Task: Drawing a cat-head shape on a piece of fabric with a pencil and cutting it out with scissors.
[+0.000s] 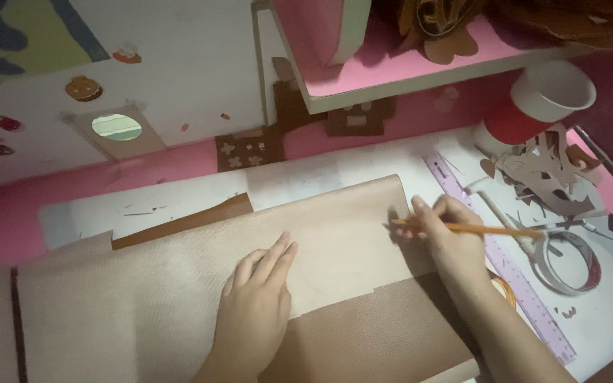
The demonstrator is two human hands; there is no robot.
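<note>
- The left hand (253, 308) lay flat, fingers spread and gripping nothing, pressing down a large sheet of pale tan leather-like material (179, 284) that covered most of the worktop (604, 319).
- The right hand (448, 237) pinched an orange pencil (477, 228) — its tip touched the sheet near the upper right edge, and the shaft pointed away to the right.
- A darker brown piece (377, 330) showed under the sheet's lower right part; another brown strip (193, 221) peeked out along the top edge.
- A translucent purple ruler (526, 291) lay just beside the right hand, running diagonally across the white cutting mat (321, 174).
- Farther right sat a roll of tape (569, 259), a white-handled tool (498, 206) and a heap of leather offcuts (548, 174) — a red-and-white paper cup (540, 103) lay tipped above them.
- A pink shelf (391, 71) overhung the back of the worktop.
</note>
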